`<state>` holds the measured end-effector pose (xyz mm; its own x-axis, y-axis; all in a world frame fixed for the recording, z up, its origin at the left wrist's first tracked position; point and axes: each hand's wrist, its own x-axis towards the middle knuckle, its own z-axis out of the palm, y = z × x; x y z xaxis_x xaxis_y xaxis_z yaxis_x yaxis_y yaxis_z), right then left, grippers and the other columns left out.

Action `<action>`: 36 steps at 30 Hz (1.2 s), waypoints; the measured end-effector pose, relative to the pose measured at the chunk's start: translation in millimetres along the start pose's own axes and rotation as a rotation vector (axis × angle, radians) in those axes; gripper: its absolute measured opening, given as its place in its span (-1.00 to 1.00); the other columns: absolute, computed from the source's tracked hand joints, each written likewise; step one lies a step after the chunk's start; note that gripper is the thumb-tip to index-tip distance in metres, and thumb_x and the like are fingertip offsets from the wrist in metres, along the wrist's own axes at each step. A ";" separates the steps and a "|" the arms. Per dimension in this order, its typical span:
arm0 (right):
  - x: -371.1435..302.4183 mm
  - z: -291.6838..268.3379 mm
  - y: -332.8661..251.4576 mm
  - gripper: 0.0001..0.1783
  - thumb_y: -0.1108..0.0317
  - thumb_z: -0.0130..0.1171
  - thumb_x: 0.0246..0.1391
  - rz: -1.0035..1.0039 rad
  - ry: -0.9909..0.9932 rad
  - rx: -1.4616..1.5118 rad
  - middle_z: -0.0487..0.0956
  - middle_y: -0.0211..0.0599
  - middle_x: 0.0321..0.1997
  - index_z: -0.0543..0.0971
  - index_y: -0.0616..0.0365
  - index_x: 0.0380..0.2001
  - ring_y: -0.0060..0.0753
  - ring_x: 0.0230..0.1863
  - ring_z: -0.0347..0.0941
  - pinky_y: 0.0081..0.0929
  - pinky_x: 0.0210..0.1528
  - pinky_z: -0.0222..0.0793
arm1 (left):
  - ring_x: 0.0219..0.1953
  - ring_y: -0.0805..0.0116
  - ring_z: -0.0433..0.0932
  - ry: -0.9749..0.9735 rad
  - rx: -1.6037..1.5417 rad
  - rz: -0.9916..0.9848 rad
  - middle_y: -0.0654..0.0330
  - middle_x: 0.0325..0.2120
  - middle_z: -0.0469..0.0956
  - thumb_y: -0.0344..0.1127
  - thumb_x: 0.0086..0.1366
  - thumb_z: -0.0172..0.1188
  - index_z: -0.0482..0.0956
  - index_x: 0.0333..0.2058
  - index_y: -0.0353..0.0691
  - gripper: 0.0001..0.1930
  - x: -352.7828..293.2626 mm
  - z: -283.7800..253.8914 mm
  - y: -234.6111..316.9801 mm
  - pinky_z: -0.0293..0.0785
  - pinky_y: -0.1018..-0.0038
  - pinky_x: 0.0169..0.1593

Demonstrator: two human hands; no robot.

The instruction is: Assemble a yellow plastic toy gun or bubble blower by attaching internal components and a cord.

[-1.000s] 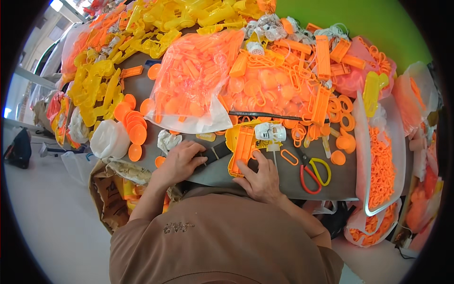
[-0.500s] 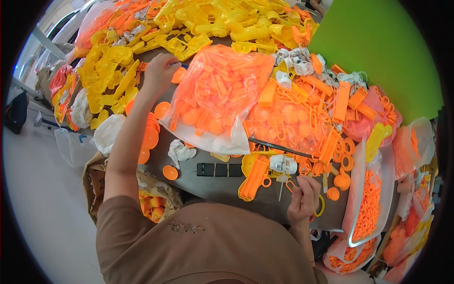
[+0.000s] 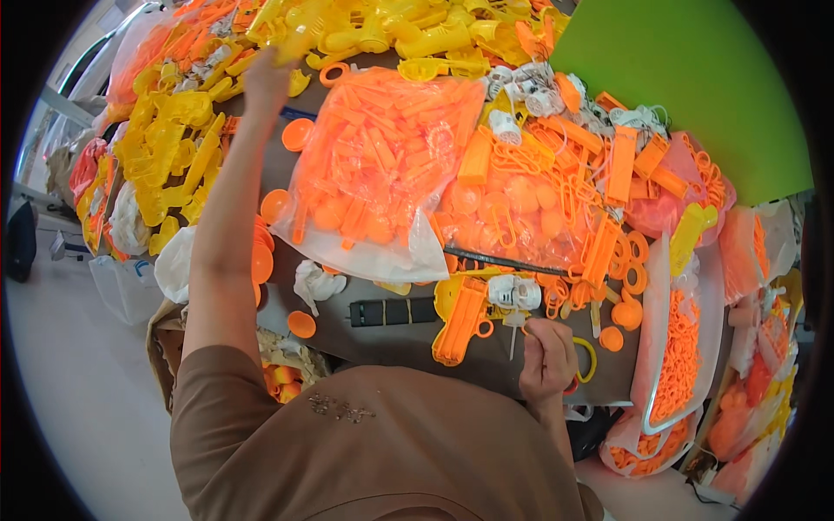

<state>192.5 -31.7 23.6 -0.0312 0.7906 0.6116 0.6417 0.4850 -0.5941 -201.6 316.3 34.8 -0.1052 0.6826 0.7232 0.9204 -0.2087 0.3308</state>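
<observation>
My left hand [image 3: 268,80] is stretched out to the far left, blurred by motion, at the near edge of a heap of yellow plastic shells [image 3: 369,35]. Whether its fingers hold a shell cannot be made out. Close to my body, my right hand [image 3: 547,360] is closed with curled fingers; what is in them, if anything, is hidden. Just left of it lies a yellow half shell [image 3: 446,297] with an orange handle-shaped part [image 3: 459,323] and a white motor-like unit [image 3: 512,293] on it. A thin pale stem [image 3: 512,339] points down from the white unit.
A clear bag of orange parts [image 3: 373,156] fills the table's middle. A black rubber-banded block [image 3: 393,312] lies nearer me. Yellow-handled scissors [image 3: 587,359] lie beside my right hand. A tray of small orange links [image 3: 678,365] stands right, below a green panel [image 3: 686,95].
My left hand has moved farther away, up to the yellow shells. An orange loop seen at my right fingers earlier is no longer visible. The whole view has shifted slightly.
</observation>
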 end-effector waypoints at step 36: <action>-40.9 -1.9 19.9 -0.60 0.40 -0.07 0.18 0.933 0.056 0.601 0.53 -0.16 -0.22 0.26 0.32 0.06 -0.74 -0.65 0.27 -0.78 -0.68 0.18 | -0.04 0.06 0.40 -0.774 -0.652 0.325 0.00 -0.12 0.48 -0.24 -0.06 0.37 0.45 -0.02 -0.32 -0.41 -229.3 -101.9 238.4 0.33 0.29 0.04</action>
<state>208.1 -55.0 -12.2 0.3152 0.9290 -0.1940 -0.0810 -0.1774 -0.9808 3.5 38.7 9.6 0.5890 0.7382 0.3288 0.4572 -0.6399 0.6176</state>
